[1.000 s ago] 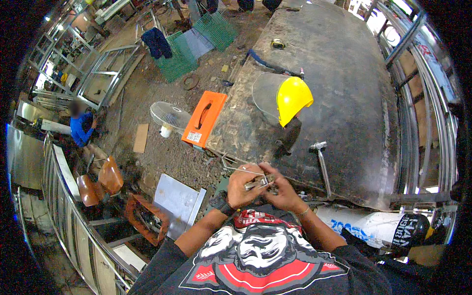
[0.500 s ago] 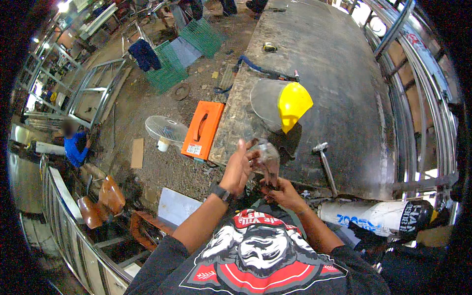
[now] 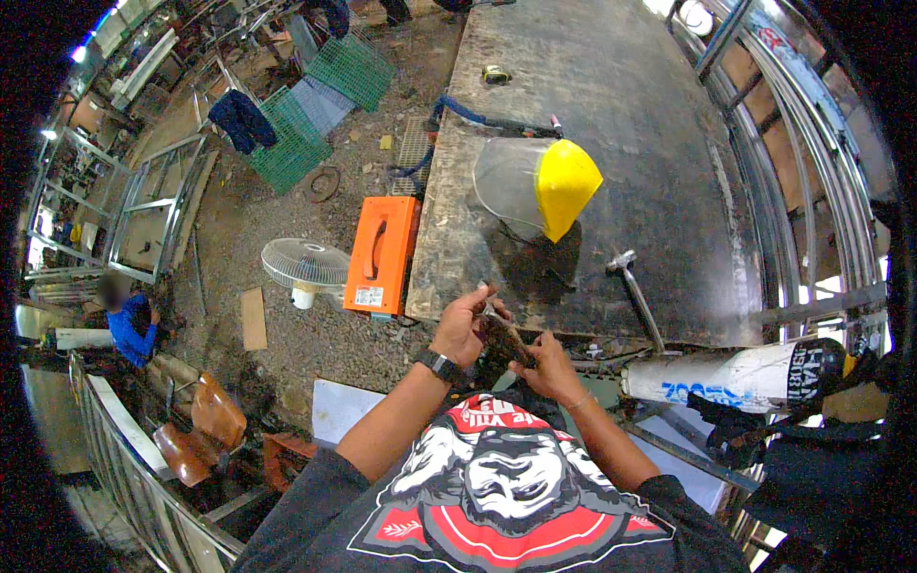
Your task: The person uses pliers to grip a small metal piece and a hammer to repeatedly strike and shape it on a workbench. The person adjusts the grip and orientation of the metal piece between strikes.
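Observation:
My left hand (image 3: 460, 332), with a dark watch on its wrist, is closed on one end of a small, greyish-brown thing (image 3: 509, 334) whose kind I cannot make out. My right hand (image 3: 552, 369) pinches the other end, close in front of my chest. Both hands are just off the table's near edge. Beyond them on the dark table (image 3: 659, 191) rests a face shield (image 3: 568, 191) with a yellow top and a clear visor. To the right lies a hammer (image 3: 638, 298), its head pointing away from me.
An orange case (image 3: 382, 253) with a handle stands against the table's left side, beside a fan (image 3: 306, 267). A white gas cylinder (image 3: 712, 378) lies at the near right. A blue-dark hose (image 3: 463, 113) crosses the table's left edge. A person in blue (image 3: 132, 329) crouches far left.
Both hands have come closer to my body, with the thing between them turned and lowered. My left fingers, more spread before, are now curled around it. The view has shifted slightly.

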Demonstrator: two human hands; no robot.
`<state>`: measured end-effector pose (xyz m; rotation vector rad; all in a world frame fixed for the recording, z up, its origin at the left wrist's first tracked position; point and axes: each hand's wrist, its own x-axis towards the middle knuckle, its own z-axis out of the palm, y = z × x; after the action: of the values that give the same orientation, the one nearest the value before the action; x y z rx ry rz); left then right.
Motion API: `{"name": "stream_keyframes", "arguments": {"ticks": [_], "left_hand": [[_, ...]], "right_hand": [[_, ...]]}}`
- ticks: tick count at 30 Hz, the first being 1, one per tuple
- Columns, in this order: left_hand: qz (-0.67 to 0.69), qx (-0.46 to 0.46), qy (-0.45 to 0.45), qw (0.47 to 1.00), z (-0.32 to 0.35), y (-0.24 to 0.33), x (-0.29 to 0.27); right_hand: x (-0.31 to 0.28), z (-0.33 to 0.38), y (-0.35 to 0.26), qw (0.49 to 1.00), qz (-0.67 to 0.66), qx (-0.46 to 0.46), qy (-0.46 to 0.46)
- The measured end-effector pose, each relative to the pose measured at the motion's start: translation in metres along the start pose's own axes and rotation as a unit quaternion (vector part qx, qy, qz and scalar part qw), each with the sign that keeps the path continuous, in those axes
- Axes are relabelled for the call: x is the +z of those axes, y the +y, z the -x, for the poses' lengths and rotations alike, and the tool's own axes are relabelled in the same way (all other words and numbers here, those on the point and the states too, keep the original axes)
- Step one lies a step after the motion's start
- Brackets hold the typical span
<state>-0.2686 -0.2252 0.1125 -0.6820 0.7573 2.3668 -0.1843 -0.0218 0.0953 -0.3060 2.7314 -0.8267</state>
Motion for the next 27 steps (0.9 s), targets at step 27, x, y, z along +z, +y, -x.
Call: {"name": "stream_keyframes", "arguments": {"ticks": [27], "left_hand": [[-0.499,-0.025,-0.144,0.854,0.006,-0.046,-0.088]], "right_hand": [[0.100,-0.039,0.012,0.741,-0.644,0.145,-0.123]]}}
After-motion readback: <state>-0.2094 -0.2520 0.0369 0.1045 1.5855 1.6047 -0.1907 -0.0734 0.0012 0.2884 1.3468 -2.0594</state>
